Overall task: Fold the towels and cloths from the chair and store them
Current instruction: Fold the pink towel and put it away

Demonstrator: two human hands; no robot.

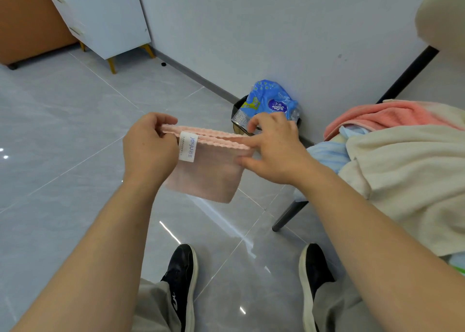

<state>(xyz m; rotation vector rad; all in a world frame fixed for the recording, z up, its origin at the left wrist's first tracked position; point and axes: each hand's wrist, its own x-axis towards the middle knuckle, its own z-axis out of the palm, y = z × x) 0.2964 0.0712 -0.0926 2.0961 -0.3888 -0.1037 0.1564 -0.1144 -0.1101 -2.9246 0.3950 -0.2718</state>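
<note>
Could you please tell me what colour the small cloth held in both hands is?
The small cloth is pale pink with a white label, seen in the head view.

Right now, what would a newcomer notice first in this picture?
In the centre, the left hand and the right hand hold a folded pink cloth by its top edge. At the right, towels lie heaped on a chair; a blue packet sits by the wall.

Person wears light grey-beige trousers [156,306] and black shoes [182,276] with off-white soles. The left shoe bears a white mark. Forearms [120,231] bare.
</note>
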